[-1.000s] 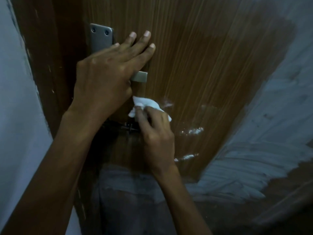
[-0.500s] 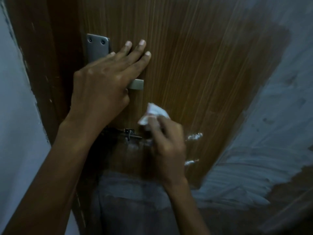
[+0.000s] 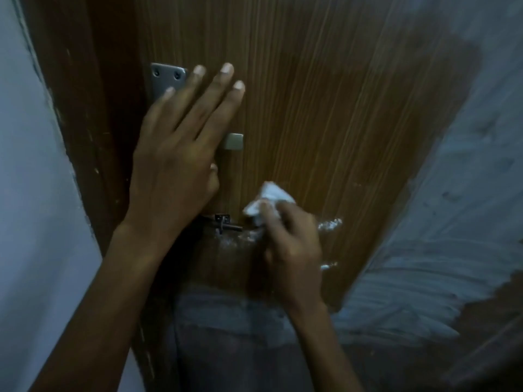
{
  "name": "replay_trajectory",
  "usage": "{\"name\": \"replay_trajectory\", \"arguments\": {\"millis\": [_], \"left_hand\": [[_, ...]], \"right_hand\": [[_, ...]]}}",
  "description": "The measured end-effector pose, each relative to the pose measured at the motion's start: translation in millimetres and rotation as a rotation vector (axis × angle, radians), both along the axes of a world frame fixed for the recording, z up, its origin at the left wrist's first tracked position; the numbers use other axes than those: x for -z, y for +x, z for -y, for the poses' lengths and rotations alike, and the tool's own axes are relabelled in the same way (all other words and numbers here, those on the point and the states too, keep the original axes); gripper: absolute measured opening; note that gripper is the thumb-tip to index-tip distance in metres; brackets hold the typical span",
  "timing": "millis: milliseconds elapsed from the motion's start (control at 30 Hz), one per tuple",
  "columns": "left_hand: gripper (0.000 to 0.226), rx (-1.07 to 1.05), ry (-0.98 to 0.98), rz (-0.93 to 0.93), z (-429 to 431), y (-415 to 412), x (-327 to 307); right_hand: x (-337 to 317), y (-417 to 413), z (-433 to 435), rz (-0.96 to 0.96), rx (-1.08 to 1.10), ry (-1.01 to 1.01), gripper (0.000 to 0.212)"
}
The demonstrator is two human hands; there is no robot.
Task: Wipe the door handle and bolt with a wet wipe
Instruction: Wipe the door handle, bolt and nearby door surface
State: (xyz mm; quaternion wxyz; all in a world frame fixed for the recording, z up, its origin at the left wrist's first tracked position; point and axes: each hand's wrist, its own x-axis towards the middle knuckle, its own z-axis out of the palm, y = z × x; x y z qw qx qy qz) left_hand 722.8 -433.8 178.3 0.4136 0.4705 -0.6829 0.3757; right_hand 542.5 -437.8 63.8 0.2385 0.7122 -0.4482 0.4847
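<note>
Head view: left hand (image 3: 175,165) lies flat on the wooden door (image 3: 325,108), fingers (image 3: 218,91) spread open, covering most of the door handle (image 3: 233,141). Handle's grey plate (image 3: 165,79) shows at upper left of the hand, its lever end at the hand's right edge. Right hand (image 3: 291,244), centre frame, has fingers closed on a crumpled white wet wipe (image 3: 267,200), held against the door just right of the small dark bolt (image 3: 226,224). Whether the wipe touches the bolt: cannot tell. White smears (image 3: 329,223) sit right of that hand.
</note>
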Motion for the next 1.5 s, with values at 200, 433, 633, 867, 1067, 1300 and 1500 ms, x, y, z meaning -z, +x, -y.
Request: {"name": "replay_trajectory", "arguments": {"millis": [200,433,633,867,1067,1300,1500], "left_hand": [[0.031,0.094,-0.113,-0.171,-8,-5,70],[0.038,0.149,0.096,-0.149,7,-29,65],[0.050,0.093,0.159,-0.051,11,-34,69],[0.046,0.081,0.137,-0.143,12,-39,65],[0.061,0.090,0.164,-0.111,6,-34,63],[0.059,0.100,0.132,-0.151,9,-41,70],[0.052,0.099,0.115,-0.167,12,-47,72]], "right_hand": [[-79,-29,14,0.437,0.115,-0.241,0.034],[-29,2,5,-0.106,-0.020,-0.018,0.043],[-55,-54,2,0.279,0.110,-0.153,0.039],[-21,-3,5,-0.052,-0.027,-0.046,0.039],[8,-68,-11,0.127,0.102,-0.011,0.049],[23,-52,-3,0.047,0.059,-0.029,0.040],[18,-94,-13,0.174,0.066,-0.054,0.037]]}}
